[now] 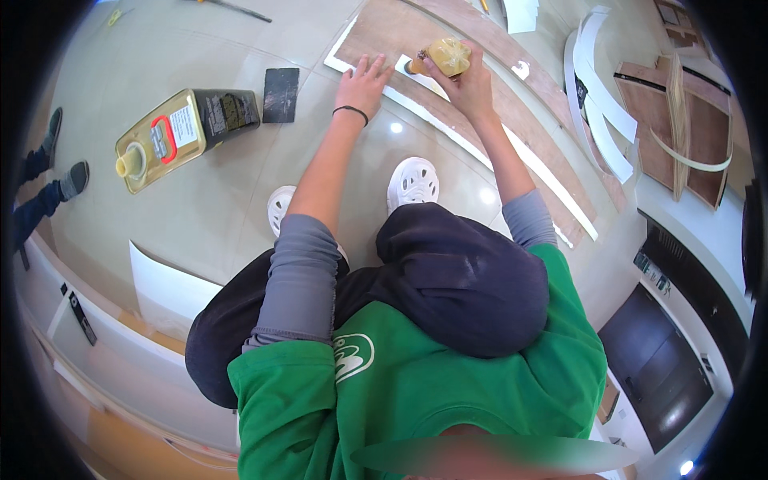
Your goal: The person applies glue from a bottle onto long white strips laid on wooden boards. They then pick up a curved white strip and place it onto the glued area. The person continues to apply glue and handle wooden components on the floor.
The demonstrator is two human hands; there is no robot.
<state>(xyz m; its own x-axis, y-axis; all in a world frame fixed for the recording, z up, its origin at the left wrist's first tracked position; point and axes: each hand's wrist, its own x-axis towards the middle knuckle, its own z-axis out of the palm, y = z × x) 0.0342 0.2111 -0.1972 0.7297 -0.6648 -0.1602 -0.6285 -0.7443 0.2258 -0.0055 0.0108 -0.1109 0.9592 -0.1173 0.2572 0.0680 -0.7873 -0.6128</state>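
My right hand (470,86) grips a squat bottle (450,58) with yellowish contents, tipped on its side. The bottle's narrow end points left, just over a white strip (428,84) on a brown wooden board (480,132) with white edges. My left hand (364,86) rests on the board's near left end, its fingers spread and holding nothing. A dark band circles that wrist. To the left of that hand, a flat black rectangular piece (280,94) lies on the tiled floor.
A large metal can (188,132) with a red handle lies at left. Behind the board is another long brown board (512,60). White curved strips (592,96) and a wooden cabinet part (680,128) occupy the right. Another person's shoes (74,180) show at far left.
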